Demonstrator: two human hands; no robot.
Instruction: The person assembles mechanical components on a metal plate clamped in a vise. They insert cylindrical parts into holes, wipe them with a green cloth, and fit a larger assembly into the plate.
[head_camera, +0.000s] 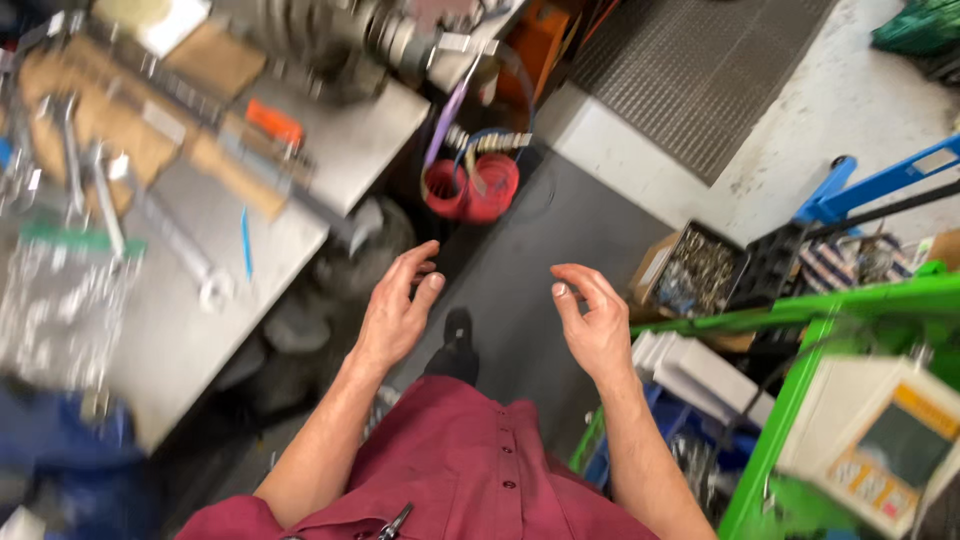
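Note:
My left hand (397, 308) and my right hand (592, 322) hover apart in front of my maroon shirt (460, 470), above a dark floor. Both are empty, with the fingers loosely curled and spread, palms turned toward each other. The left hand is just off the corner of a grey metal workbench (200, 320). The right hand hangs near a cardboard box of small metal parts (700, 270) and a green metal frame (800, 390). My dark shoe (458, 330) shows between the hands.
On the workbench lie wrenches (185, 250), a blue pen (245, 243), an orange tool (273, 122) and a clear bag (60, 300). Red coiled reels (475, 187) stand on the floor ahead. A ridged floor mat (690, 70) and a blue cart frame (870, 185) are beyond.

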